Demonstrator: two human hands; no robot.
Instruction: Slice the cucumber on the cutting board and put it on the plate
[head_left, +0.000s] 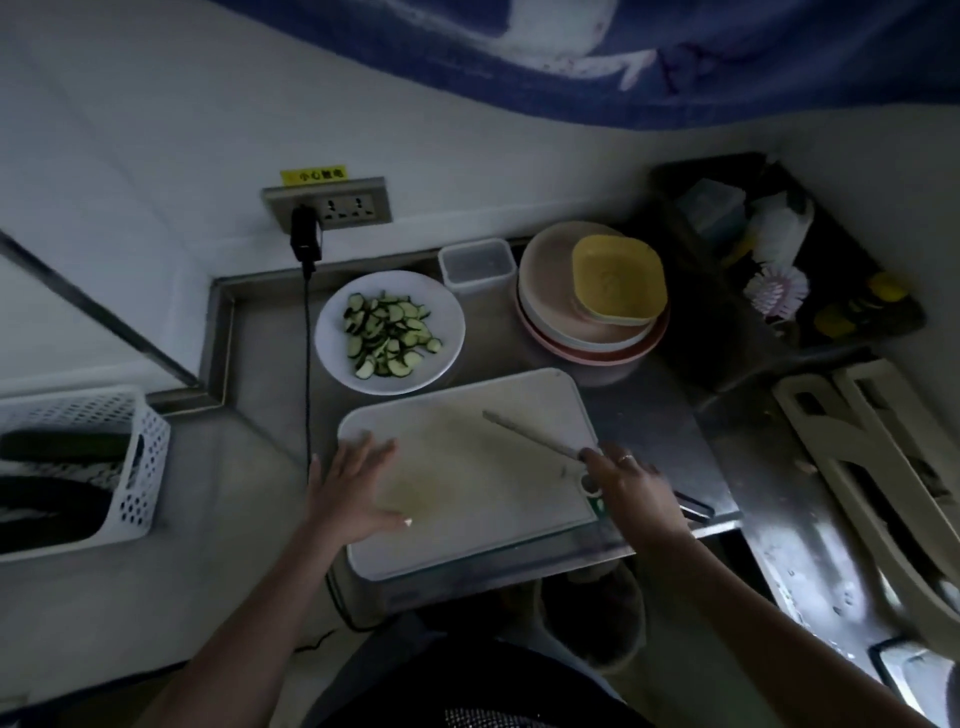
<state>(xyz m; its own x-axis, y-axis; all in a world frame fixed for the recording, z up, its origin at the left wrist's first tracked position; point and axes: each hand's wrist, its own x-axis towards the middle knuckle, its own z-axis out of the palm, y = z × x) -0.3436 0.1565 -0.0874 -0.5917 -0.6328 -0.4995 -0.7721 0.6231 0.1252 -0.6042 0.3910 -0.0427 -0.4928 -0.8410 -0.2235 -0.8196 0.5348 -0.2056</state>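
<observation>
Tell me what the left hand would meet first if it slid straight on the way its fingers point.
The left hand, flat on the cutting board, points up-right. Bare board comes first, then probably the board's far edge, short of the knife; depth is unclear.

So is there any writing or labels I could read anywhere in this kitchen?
"小心触电" (roughly; blurred), black on the yellow sticker above the wall socket.
Blue cloth along the top: white and reddish marks, too blurred to read.
Nothing else carries text.
</observation>
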